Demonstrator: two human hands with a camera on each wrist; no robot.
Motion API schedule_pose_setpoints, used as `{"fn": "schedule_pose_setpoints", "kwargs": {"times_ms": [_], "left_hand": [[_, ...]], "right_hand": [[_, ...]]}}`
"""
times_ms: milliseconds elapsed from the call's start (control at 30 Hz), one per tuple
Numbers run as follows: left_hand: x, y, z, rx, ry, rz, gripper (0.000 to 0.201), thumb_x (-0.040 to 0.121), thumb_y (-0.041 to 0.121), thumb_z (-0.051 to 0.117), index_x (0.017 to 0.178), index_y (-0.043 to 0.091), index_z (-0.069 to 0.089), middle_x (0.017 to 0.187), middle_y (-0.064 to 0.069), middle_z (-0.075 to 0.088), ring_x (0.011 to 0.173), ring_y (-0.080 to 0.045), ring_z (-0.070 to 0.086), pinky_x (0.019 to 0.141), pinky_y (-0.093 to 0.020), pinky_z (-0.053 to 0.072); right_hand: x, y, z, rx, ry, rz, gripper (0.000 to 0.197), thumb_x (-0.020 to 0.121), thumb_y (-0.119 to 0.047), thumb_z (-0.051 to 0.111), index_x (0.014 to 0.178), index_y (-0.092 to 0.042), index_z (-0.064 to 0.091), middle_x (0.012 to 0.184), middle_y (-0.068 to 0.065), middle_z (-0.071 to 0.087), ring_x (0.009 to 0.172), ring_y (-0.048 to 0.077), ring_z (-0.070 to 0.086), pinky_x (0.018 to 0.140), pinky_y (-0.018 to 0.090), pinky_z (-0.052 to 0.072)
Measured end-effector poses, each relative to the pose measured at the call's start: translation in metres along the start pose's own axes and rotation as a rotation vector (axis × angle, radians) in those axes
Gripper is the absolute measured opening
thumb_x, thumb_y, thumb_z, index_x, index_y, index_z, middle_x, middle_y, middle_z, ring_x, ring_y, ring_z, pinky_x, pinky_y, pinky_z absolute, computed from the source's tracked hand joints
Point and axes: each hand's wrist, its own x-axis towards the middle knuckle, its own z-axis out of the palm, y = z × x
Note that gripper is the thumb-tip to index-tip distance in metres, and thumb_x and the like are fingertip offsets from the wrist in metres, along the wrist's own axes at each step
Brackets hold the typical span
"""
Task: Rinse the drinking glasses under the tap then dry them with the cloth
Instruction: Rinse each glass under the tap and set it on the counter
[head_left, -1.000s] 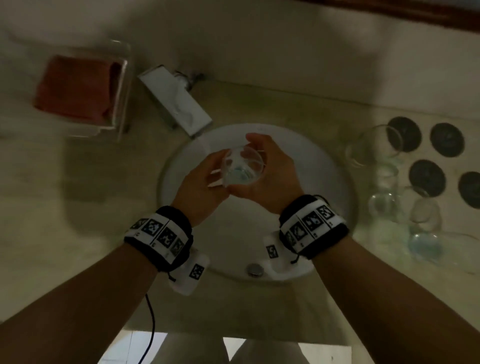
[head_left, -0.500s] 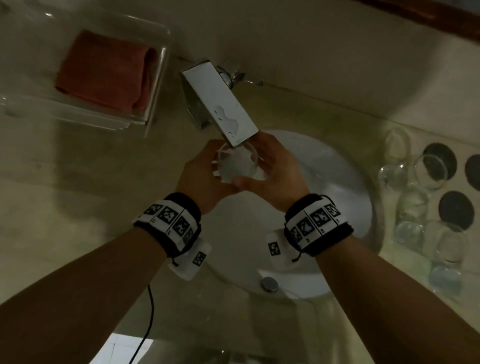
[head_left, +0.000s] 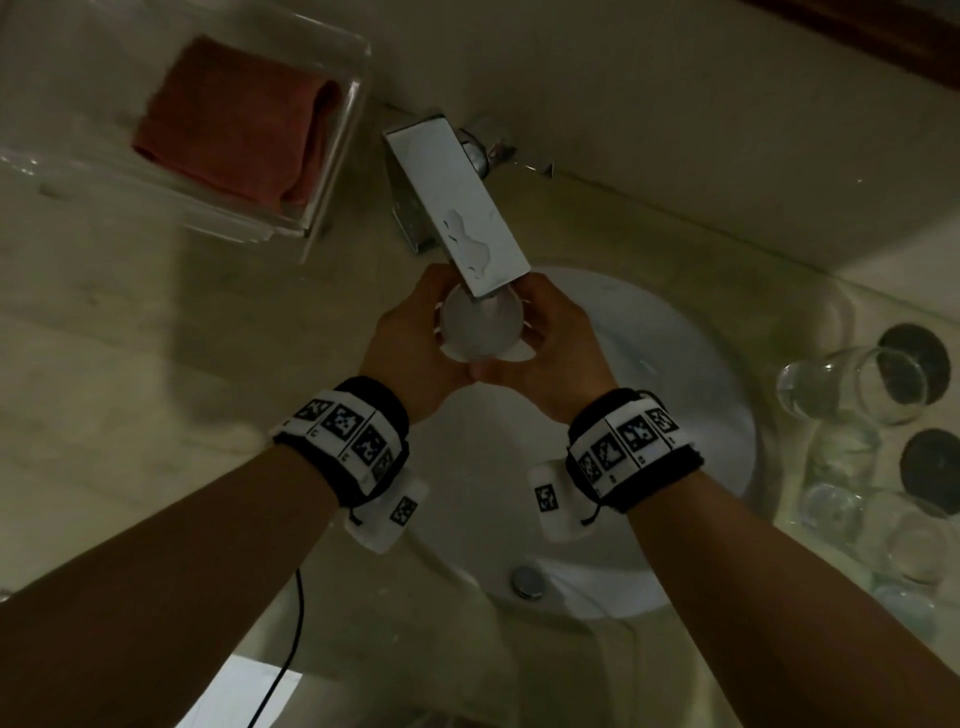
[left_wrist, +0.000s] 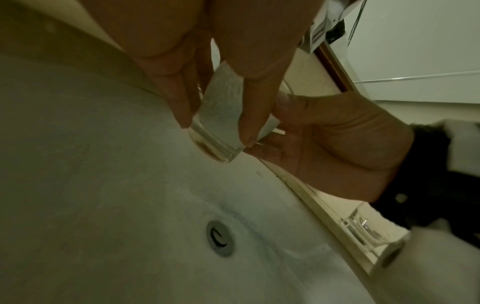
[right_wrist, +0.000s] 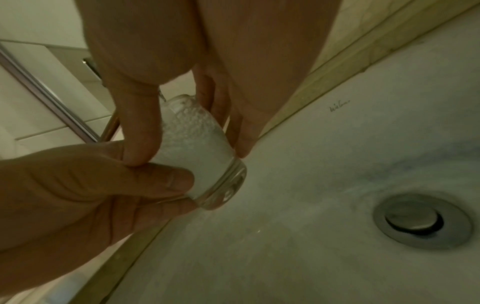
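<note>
Both hands hold one clear drinking glass (head_left: 480, 328) over the white basin (head_left: 691, 415), right under the flat chrome tap spout (head_left: 457, 205). Foamy white water fills the glass (right_wrist: 192, 144). My left hand (head_left: 415, 345) grips its left side, fingers down the wall (left_wrist: 221, 107). My right hand (head_left: 553, 345) wraps the right side, thumb and fingers pinching the glass. A red cloth (head_left: 234, 114) lies folded in a clear tray (head_left: 332, 171) at the back left. More glasses (head_left: 857, 387) stand on the counter at the right.
Dark round coasters (head_left: 930, 470) lie among the glasses at the right. The drain plug (right_wrist: 422, 221) sits at the basin's bottom, and an overflow button (head_left: 527, 579) near its front rim. A black cable (head_left: 293, 639) hangs below my left wrist. A wall runs behind the tap.
Both hands have carried the glass away from me to under the spout. The glass, nearly empty a second ago, now holds foaming water.
</note>
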Motion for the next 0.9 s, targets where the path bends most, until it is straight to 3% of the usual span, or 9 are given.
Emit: {"fn": "schedule_pose_setpoints", "kwargs": {"times_ms": [100, 167, 267, 333, 400, 500, 667, 800, 900], "left_hand": [[0.004, -0.003, -0.001, 0.023, -0.004, 0.013, 0.078, 0.071, 0.011, 0.089, 0.113, 0.052, 0.036, 0.105, 0.028, 0.054, 0.084, 0.024, 0.057, 0.072, -0.003, 0.048], [0.004, -0.003, -0.004, 0.05, -0.037, -0.014, 0.077, 0.07, 0.017, 0.09, 0.122, 0.043, 0.04, 0.108, 0.026, 0.056, 0.089, 0.016, 0.06, 0.075, -0.005, 0.049], [0.005, -0.002, -0.006, 0.205, -0.139, -0.114, 0.075, 0.067, 0.043, 0.089, 0.13, 0.028, 0.052, 0.114, 0.015, 0.063, 0.099, -0.005, 0.064, 0.085, -0.019, 0.054], [0.003, -0.003, -0.005, 0.4, -0.217, -0.246, 0.08, 0.061, 0.073, 0.075, 0.122, 0.024, 0.062, 0.107, 0.007, 0.069, 0.093, -0.012, 0.067, 0.087, -0.033, 0.057], [-0.001, -0.002, -0.002, 0.42, -0.273, -0.376, 0.084, 0.056, 0.087, 0.064, 0.108, 0.021, 0.068, 0.094, 0.0, 0.073, 0.087, -0.019, 0.07, 0.084, -0.039, 0.059], [-0.004, -0.004, 0.004, 0.373, -0.281, -0.421, 0.057, 0.079, 0.07, 0.063, 0.075, 0.013, 0.066, 0.067, -0.003, 0.069, 0.073, -0.021, 0.07, 0.067, -0.028, 0.056], [-0.004, -0.007, 0.003, 0.309, -0.295, -0.485, 0.068, 0.086, 0.066, 0.058, 0.076, 0.0, 0.071, 0.072, -0.013, 0.074, 0.068, -0.025, 0.073, 0.064, -0.027, 0.057], [0.001, -0.006, 0.001, 0.198, -0.257, -0.491, 0.088, 0.057, 0.081, 0.063, 0.1, 0.004, 0.073, 0.088, -0.012, 0.076, 0.076, -0.024, 0.075, 0.079, -0.041, 0.063], [0.003, -0.001, -0.002, 0.245, -0.199, -0.359, 0.099, 0.048, 0.086, 0.066, 0.123, 0.022, 0.061, 0.108, 0.002, 0.071, 0.092, -0.015, 0.071, 0.087, -0.042, 0.059]], "right_hand": [[0.001, 0.003, -0.002, 0.017, -0.003, 0.002, 0.09, 0.065, -0.017, 0.094, 0.142, -0.014, 0.049, 0.134, -0.001, 0.062, 0.123, 0.011, 0.06, 0.105, 0.036, 0.051], [0.002, 0.005, -0.003, 0.011, -0.016, 0.025, 0.086, 0.068, -0.022, 0.092, 0.143, -0.016, 0.049, 0.133, -0.002, 0.062, 0.122, 0.01, 0.06, 0.104, 0.032, 0.052], [0.004, 0.013, -0.003, -0.006, -0.065, 0.147, 0.079, 0.07, -0.051, 0.083, 0.135, -0.017, 0.057, 0.125, -0.001, 0.069, 0.114, 0.014, 0.066, 0.097, 0.038, 0.056], [0.002, 0.018, -0.002, 0.033, -0.135, 0.261, 0.072, 0.071, -0.065, 0.07, 0.123, -0.016, 0.067, 0.114, 0.0, 0.075, 0.105, 0.016, 0.071, 0.095, 0.044, 0.058], [0.001, 0.019, 0.001, 0.092, -0.17, 0.372, 0.064, 0.079, -0.065, 0.066, 0.11, -0.01, 0.074, 0.104, 0.008, 0.078, 0.098, 0.022, 0.074, 0.093, 0.049, 0.058], [0.0, 0.013, 0.005, 0.088, -0.143, 0.523, 0.052, 0.09, -0.055, 0.063, 0.088, -0.005, 0.074, 0.096, 0.02, 0.076, 0.092, 0.032, 0.074, 0.089, 0.048, 0.06], [0.006, 0.013, 0.009, 0.01, -0.142, 0.621, 0.049, 0.085, -0.065, 0.063, 0.075, -0.017, 0.068, 0.093, 0.02, 0.075, 0.088, 0.032, 0.073, 0.089, 0.048, 0.059], [0.013, 0.012, 0.009, 0.049, -0.089, 0.612, 0.051, 0.085, -0.061, 0.066, 0.073, -0.011, 0.069, 0.078, 0.01, 0.075, 0.081, 0.028, 0.074, 0.082, 0.042, 0.062], [0.012, 0.01, 0.007, 0.151, -0.064, 0.459, 0.039, 0.087, -0.047, 0.073, 0.104, -0.011, 0.069, 0.094, 0.005, 0.074, 0.093, 0.023, 0.072, 0.086, 0.039, 0.06]]}}
